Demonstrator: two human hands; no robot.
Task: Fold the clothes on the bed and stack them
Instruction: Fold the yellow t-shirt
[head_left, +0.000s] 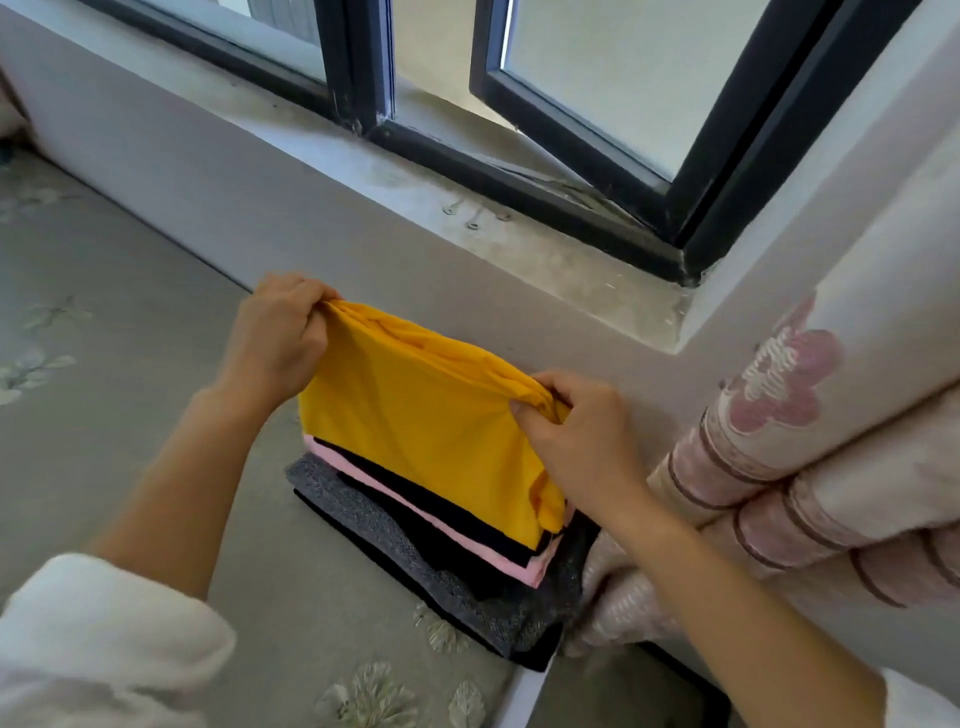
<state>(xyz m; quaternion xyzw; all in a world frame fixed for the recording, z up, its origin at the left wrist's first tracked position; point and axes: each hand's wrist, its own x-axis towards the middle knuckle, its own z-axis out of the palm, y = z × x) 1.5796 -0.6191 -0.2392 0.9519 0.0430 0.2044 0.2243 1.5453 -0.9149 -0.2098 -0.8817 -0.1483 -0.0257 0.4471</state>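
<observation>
Folded yellow top hangs btwn both hands, just over the stack of folded clothes at the far edge of the bed, close to the wall under the window sill. Left hand pinches the top-left corner, w/ cloth bunched btwn thumb + fingers. Right hand pinches the top-right corner the same way. So each grip is closed on the yellow top and neither is free. Its lower edge meets or nearly meets the pile; can't tell if it rests there.

The stack shows dark layers, a pink piece and a grey knit lower down. The curtain crowds the stack's right side, and its lower folds touch the pile.

Step in hand, as I read it: lay the yellow top flat on the pile. To do it well:
- Hold both corners level & the cloth lightly taut, so the inner layers don't slip.
- Set the lower edge down first, in line w/ the pile's near edge, then lay the rest back toward the wall.
- Let go w/ both hands together; one first and that side prob. slumps.
- The right corner looks more gathered than the left, so it likely needs a flat-palm smoothing after.
- Mind the curtain side, as a nudge there could push the pile off square.

Task looks well along, w/ several pieces stacked. Whether more clothes wait can't be seen.
</observation>
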